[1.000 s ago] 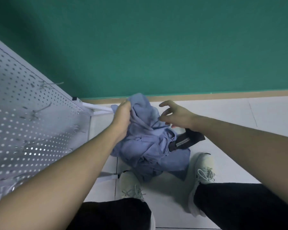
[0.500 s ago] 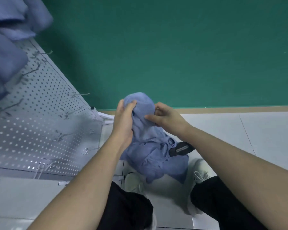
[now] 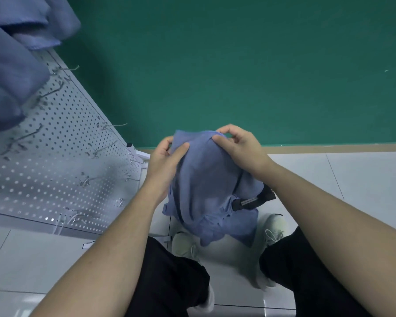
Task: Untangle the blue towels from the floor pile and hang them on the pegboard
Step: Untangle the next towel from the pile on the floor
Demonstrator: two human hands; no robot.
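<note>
I hold a blue towel (image 3: 206, 175) up in front of me, its lower part still hanging into the blue pile (image 3: 236, 223) on the floor. My left hand (image 3: 167, 163) pinches the towel's upper left edge, thumb on top of the cloth. My right hand (image 3: 240, 149) grips the upper right edge with curled fingers. The white pegboard (image 3: 62, 161) with metal hooks stands to the left. Blue towels (image 3: 12, 65) hang on it at the top left.
A black item with pale stripes (image 3: 252, 202) lies in the pile. My two white shoes (image 3: 185, 245) stand on the light tiled floor (image 3: 352, 179) beside the pile. A green wall (image 3: 238, 65) rises behind.
Both hands have lifted the towel higher and spread its top edge. My right hand, which was apart from the cloth a second ago, now grips it. My view has tilted up.
</note>
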